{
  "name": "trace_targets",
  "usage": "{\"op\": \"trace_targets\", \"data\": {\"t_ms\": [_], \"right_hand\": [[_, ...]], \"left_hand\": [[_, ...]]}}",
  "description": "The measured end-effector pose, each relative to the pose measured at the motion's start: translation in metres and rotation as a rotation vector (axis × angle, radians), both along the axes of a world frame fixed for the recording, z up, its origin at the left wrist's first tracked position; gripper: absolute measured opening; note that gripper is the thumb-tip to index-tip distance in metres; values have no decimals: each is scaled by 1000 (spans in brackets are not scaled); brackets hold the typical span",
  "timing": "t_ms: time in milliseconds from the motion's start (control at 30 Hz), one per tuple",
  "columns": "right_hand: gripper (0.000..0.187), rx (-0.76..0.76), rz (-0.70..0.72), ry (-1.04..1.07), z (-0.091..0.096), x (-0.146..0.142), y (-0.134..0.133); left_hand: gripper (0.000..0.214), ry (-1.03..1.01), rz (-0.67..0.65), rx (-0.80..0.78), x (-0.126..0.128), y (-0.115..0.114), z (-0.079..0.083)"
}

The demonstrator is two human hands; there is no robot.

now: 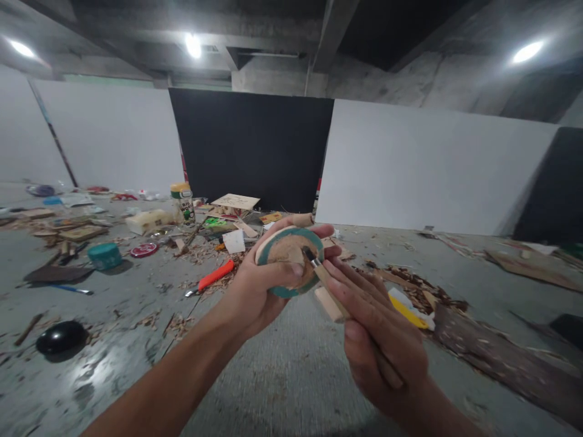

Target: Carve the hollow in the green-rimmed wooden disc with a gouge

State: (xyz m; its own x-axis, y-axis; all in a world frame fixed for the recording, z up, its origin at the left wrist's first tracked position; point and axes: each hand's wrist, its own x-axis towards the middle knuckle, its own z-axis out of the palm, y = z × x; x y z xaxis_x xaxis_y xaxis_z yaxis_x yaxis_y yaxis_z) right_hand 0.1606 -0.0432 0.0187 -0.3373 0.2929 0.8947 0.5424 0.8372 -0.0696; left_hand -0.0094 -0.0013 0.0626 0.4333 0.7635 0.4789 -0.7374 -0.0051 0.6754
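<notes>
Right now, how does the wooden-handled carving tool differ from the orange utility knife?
The wooden-handled carving tool sits in the right hand, tip on the teal-rimmed disc; the orange utility knife lies on the floor. The tool's handle is pale wood, the knife's orange. Both are slim.

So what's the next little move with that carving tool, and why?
Probably a short push of the carving tool across the round wooden piece, away from the left thumb lying on it. The tool's tip rests on the bare carved face; the left hand cups the piece and the right hand holds the handle.
</notes>
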Motion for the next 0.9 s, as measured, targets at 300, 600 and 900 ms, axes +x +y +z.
{"op": "trace_targets", "data": {"t_ms": [300, 600, 900], "right_hand": [[63, 44, 14, 9, 5, 7, -2], [51, 39, -34, -39, 14, 2, -10], [48, -25, -78, -11, 15, -3, -11]], "left_hand": [[40, -9, 43, -36, -1, 0, 0], [27, -39, 105, -160, -5, -3, 11], [28, -66, 119, -97, -7, -4, 11]]}}
